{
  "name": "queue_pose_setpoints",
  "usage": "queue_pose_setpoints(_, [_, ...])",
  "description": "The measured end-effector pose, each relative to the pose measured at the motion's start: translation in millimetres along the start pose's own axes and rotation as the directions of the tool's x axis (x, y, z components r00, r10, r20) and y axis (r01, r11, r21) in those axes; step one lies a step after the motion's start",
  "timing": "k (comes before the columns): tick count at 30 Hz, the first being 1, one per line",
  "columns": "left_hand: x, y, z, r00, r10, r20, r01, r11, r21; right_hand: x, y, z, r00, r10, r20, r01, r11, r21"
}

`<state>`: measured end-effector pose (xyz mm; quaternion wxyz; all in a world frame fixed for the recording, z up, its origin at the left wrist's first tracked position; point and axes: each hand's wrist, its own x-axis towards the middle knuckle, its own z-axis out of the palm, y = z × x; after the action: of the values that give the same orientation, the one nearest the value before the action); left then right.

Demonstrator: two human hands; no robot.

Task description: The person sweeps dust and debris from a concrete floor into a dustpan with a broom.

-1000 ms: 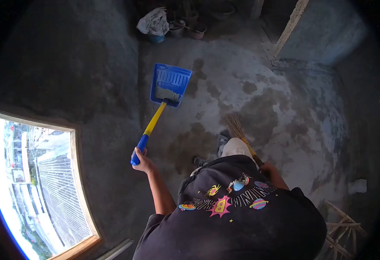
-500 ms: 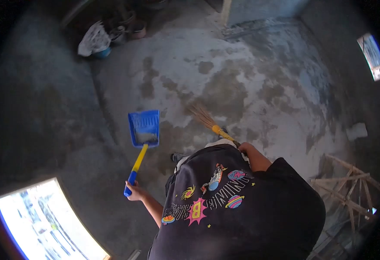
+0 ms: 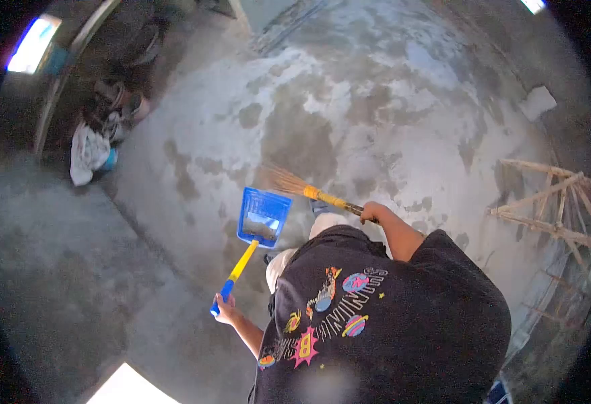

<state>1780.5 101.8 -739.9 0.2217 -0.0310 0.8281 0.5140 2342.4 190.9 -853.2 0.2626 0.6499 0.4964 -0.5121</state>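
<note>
Dustpan (image 3: 268, 203): blue, ahead of the person's legs (image 3: 327, 223), grey debris (image 3: 259, 233) inside.
Left hand (image 3: 226, 310): fingers wrapped around the dustpan's blue grip.
Broom (image 3: 323, 197): bristles just beside the dustpan's far edge.
Right hand (image 3: 371, 213): closed around the broom's handle.
Floor (image 3: 389, 156): grey, mottled with darker patches; wooden frame (image 3: 544, 227) off to the right.

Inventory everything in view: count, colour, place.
Dustpan: one, blue, left of centre
Debris: one patch, grey, in dustpan
Broom: one, tan and yellow, centre
Floor: one, mottled grey, underfoot
Sack: one, white, upper left
Bucket: one, blue, by sack
Containers: several, dim, by sack
Wooden frame: one, brown, right
Block: one, white, upper right
Bright openings: three, white, image edges
Shirt: one, black, printed, lower centre
Trousers: one pair, pale, centre
Left hand: one, bare, on dustpan handle
Right hand: one, bare, on broom handle
</note>
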Motion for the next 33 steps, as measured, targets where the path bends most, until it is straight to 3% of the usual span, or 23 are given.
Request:
queue_pose_setpoints(1, [-6.7,5.0,15.9,1.000,0.009,0.026,-0.009,1.000,0.005,-0.1,5.1,-4.4,1.000,0.010,-0.011,-0.010,1.000,0.024])
queue_pose_setpoints(3, [-18.5,15.3,46.6,0.997,-0.028,0.070,0.025,0.999,0.034,2.2,12.8,-11.7,0.945,-0.207,-0.253,0.228,0.972,0.057])
queue_pose_setpoints(4, [-19.0,13.7,53.4,0.996,0.009,0.093,-0.017,0.996,0.085,-4.5,12.6,-12.0,0.947,-0.193,-0.256,0.218,0.973,0.076])
queue_pose_setpoints(5, [-23.8,17.5,62.3,0.994,0.013,0.109,-0.024,0.995,0.098,-11.8,9.3,-12.3,0.978,-0.108,-0.177,0.169,0.910,0.379])
queue_pose_setpoints(6, [-27.4,20.2,74.0,0.985,0.031,0.168,-0.047,0.994,0.096,-19.4,5.2,-12.5,0.996,-0.052,-0.077,0.089,0.761,0.642])
queue_pose_setpoints(11, [-34.4,23.8,134.4,0.924,0.069,0.375,-0.116,0.988,0.103,-21.0,9.1,-12.2,0.997,0.081,-0.006,-0.060,0.790,0.610])
queue_pose_setpoints(13, [-41.1,15.9,156.4,0.921,0.047,0.387,-0.092,0.991,0.100,-38.4,23.0,-16.3,0.992,0.127,-0.019,-0.089,0.785,0.613])
queue_pose_setpoints(15, [-43.1,7.4,179.6,0.916,0.105,0.388,-0.196,0.960,0.202,-113.0,9.4,-32.0,0.992,0.104,0.066,-0.120,0.692,0.711])
queue_pose_setpoints(16, [-48.7,3.0,187.1,0.915,0.097,0.391,-0.185,0.963,0.194,-109.3,27.2,-14.6,0.991,0.119,0.063,-0.125,0.644,0.755])
queue_pose_setpoints(18, [-59.7,0.5,199.3,0.860,0.182,0.476,-0.368,0.868,0.334,-117.4,62.8,16.8,0.988,0.151,0.030,-0.106,0.520,0.848])
queue_pose_setpoints(19, [-58.7,-4.3,205.4,0.865,0.184,0.467,-0.365,0.870,0.333,-124.1,70.7,27.6,0.985,0.171,0.004,-0.080,0.443,0.893])
queue_pose_setpoints(20, [-59.0,-11.2,214.9,0.848,0.186,0.496,-0.388,0.856,0.343,-131.9,75.4,33.7,0.986,0.164,0.003,-0.078,0.451,0.889])
queue_pose_setpoints(22, [-72.5,-11.0,232.2,0.836,0.189,0.515,-0.407,0.843,0.351,-145.7,87.3,43.0,0.960,0.265,-0.091,-0.108,0.651,0.751])
queue_pose_setpoints(23, [-94.2,2.0,239.2,0.822,0.226,0.523,-0.455,0.812,0.365,-143.3,97.7,50.9,0.962,0.258,-0.092,-0.104,0.658,0.746])
queue_pose_setpoints(25, [-107.3,-1.0,245.9,0.811,0.264,0.522,-0.498,0.780,0.379,-128.4,123.4,69.4,0.911,0.347,-0.223,-0.183,0.824,0.536])
queue_pose_setpoints(27, [-102.5,-33.7,262.1,0.806,0.254,0.534,-0.478,0.813,0.334,-141.0,137.2,72.0,0.891,0.450,-0.060,-0.227,0.557,0.799])
queue_pose_setpoints(29, [-109.6,-38.4,281.7,0.798,0.271,0.538,-0.496,0.803,0.331,-143.5,149.1,87.0,0.882,0.463,-0.090,-0.081,0.337,0.938])
queue_pose_setpoints(31, [-121.3,-33.2,306.0,0.805,0.225,0.549,-0.388,0.899,0.200,-144.8,155.8,86.6,0.917,0.364,-0.160,0.091,0.200,0.975])
queue_pose_setpoints(32, [-135.0,-26.8,314.0,0.806,0.231,0.545,-0.389,0.901,0.193,-140.4,158.0,77.1,0.913,0.407,-0.018,-0.116,0.303,0.946])
queue_pose_setpoints(33, [-147.4,-19.3,318.8,0.808,0.251,0.533,-0.394,0.903,0.172,-133.9,169.5,75.7,0.908,0.418,0.024,-0.155,0.284,0.946])
